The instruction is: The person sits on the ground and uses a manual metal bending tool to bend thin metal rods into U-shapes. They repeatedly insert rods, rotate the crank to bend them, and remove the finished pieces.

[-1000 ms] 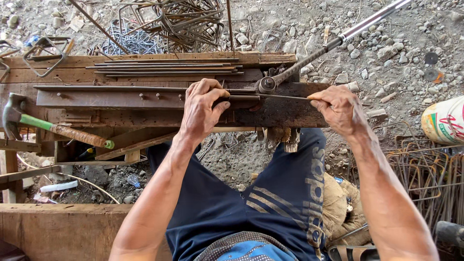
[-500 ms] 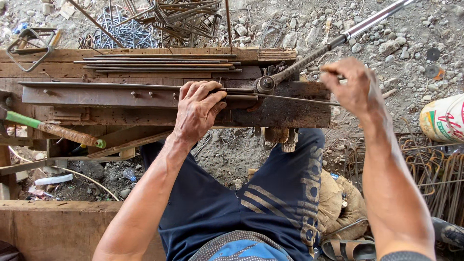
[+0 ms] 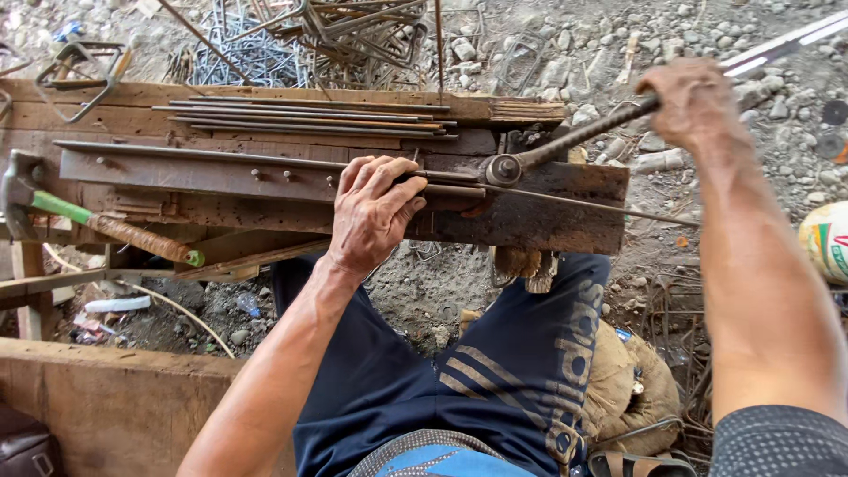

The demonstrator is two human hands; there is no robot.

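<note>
Left hand (image 3: 375,212) lies palm down on desk (image 3: 265,190), fingers pressing thin rod (image 3: 565,201) against steel bar. Right hand (image 3: 693,102), arm stretched forward, fist wrapped round bender lever (image 3: 574,141), raised above gravel.

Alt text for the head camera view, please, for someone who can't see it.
A seated person's left hand presses a thin steel rod onto a wooden bench, while the right hand grips a long metal lever pivoted at the bench. A hammer lies at the left, spare rods on top, gravel beyond.
</note>
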